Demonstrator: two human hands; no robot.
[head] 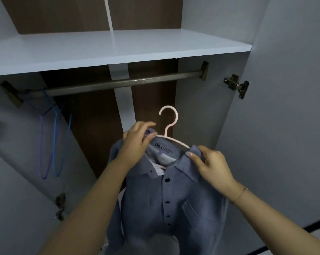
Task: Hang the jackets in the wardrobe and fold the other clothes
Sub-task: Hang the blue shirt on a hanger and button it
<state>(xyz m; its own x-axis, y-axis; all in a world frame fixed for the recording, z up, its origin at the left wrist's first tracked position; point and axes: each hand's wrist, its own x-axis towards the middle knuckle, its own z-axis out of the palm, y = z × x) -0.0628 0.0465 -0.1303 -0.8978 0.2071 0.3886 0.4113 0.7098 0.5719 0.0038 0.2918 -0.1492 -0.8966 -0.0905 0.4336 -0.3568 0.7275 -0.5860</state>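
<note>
Both my hands, left hand [135,142] & right hand [209,163], pinch the jacket [174,199] collar; I'd square it on the hanger [169,124], then hook the rail [122,82] upper-center.

Rail [118,82] under shelf [118,46] (bare) carries hangers [52,137].

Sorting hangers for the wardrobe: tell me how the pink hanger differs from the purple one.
The pink hanger carries a blue-grey shirt; the purple hanger is bare. The pink one is held up below the rail by both hands, left hand and right hand, hook free; the purple one hangs at the rail's left end.
</note>
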